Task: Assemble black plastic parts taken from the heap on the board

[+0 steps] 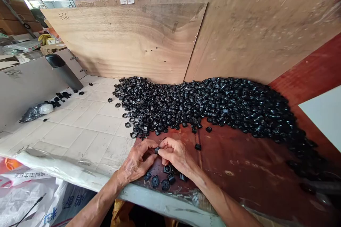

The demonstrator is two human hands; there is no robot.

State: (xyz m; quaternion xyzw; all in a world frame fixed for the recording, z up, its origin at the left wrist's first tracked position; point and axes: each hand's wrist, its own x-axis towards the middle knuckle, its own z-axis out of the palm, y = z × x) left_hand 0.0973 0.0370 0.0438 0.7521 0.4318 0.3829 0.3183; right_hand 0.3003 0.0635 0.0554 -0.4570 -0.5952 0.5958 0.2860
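Note:
My left hand (137, 161) and my right hand (176, 156) meet near the front edge of the table, fingers pinched together on a small black plastic ring part (157, 150) held between them. Under and just behind my hands lie several black round caps (165, 183) on the reddish board (239, 159). A long heap of small black plastic rings and caps (202, 104) stretches across the table beyond my hands, from the middle to the far right.
Tall plywood sheets (149, 39) stand behind the heap. A dark cylindrical flask (64, 71) leans at the left on the pale tiled surface (80, 127), near a small plastic bag (37, 110) and loose black parts. White printed sacks (26, 195) lie below the table's front edge.

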